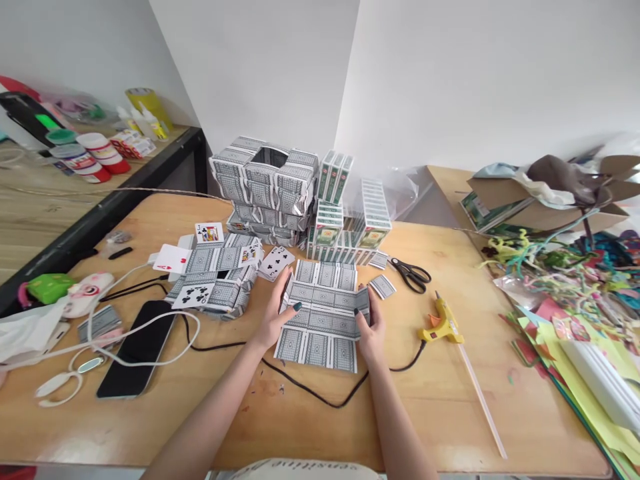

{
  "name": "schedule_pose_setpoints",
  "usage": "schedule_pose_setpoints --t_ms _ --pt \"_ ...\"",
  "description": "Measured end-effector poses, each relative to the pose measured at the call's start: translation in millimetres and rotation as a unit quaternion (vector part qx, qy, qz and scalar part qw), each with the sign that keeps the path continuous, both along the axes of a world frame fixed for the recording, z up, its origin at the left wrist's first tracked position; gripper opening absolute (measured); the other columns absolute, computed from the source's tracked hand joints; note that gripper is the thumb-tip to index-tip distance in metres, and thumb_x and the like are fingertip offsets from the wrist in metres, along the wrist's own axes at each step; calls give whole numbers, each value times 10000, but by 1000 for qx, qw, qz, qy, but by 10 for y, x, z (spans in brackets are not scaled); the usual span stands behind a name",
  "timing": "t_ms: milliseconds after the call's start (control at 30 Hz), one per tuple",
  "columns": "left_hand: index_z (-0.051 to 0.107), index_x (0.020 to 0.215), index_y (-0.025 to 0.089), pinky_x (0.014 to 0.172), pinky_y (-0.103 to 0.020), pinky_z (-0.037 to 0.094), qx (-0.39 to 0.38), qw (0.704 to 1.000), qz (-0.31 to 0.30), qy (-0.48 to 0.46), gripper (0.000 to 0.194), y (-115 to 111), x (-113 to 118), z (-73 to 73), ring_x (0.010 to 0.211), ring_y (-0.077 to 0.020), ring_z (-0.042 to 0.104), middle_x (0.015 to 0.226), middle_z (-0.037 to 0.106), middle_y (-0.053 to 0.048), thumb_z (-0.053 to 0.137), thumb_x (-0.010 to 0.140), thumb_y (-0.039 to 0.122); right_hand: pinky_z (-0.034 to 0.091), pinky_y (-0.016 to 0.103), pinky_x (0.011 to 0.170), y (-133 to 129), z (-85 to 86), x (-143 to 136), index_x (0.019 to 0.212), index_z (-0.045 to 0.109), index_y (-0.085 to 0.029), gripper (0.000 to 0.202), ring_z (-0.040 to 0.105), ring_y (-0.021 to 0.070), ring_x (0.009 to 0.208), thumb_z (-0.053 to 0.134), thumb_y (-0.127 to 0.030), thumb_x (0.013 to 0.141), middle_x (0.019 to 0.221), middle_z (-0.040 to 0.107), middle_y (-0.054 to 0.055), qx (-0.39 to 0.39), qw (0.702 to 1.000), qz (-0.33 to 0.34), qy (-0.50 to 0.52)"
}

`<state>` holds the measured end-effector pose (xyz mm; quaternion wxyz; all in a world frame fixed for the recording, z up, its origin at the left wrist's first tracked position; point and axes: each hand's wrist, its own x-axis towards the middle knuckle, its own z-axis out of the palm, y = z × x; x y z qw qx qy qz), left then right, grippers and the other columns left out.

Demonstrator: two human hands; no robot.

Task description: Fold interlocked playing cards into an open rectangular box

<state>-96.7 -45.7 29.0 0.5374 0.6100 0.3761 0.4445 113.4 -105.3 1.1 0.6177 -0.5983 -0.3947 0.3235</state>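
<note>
Jack, marked "J", clubs; ace, marked "A", heart; boxes, green and white, print too small to read; shirt, lettered apparently "sensitive"; sheet of joined cards, four rows, grey patterned backs up, white borders, side ends bent up, mid-table; left hand and right hand gripping its opposite edges, thumbs on top.

A single head-worn camera, near, above and behind the fingers, looks forward and down, reaching past them across the table to the wall.
</note>
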Motion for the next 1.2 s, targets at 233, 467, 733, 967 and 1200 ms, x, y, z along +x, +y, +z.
schedule_pose_setpoints --t_ms 233,467,733,967,1200 --pt "405 1252 222 1043 -382 272 28 997 54 45 458 115 131 -74 1238 -215 344 1323 412 -58 469 799 240 283 400 1025 32 0 -45 1290 381 -205 583 373 206 1219 513 -253 724 1338 402 49 -1 1000 -2 -11" --pt "514 1149 205 1017 -358 318 32 990 125 65 369 126 148 -123 1187 -192 416 1247 500 -48 432 790 205 277 373 1022 87 14 -96 1266 415 -165 557 374 218 1217 504 -273 727 1317 427 77 -14 999 -34 -30" --pt "509 1173 203 1046 -348 272 18 994 86 70 437 82 83 -84 1217 -181 380 1286 467 -30 416 749 157 245 390 1036 -30 79 -121 1279 383 -204 551 320 208 1251 495 -306 749 1353 375 61 4 1000 15 12" --pt "601 1045 200 1056 -347 230 0 994 46 104 385 145 -49 -48 1229 -186 366 1284 473 -23 427 706 142 383 405 922 -231 -37 35 1139 511 -192 413 469 234 1131 445 -396 787 1204 533 88 5 997 -8 80" --pt "615 1023 193 1052 -363 224 -19 995 24 96 380 184 -97 -12 1226 -199 372 1273 485 -38 452 683 148 454 362 855 -19 -129 427 1018 574 -193 351 533 233 1069 485 -408 756 1107 608 69 -50 989 -30 137"
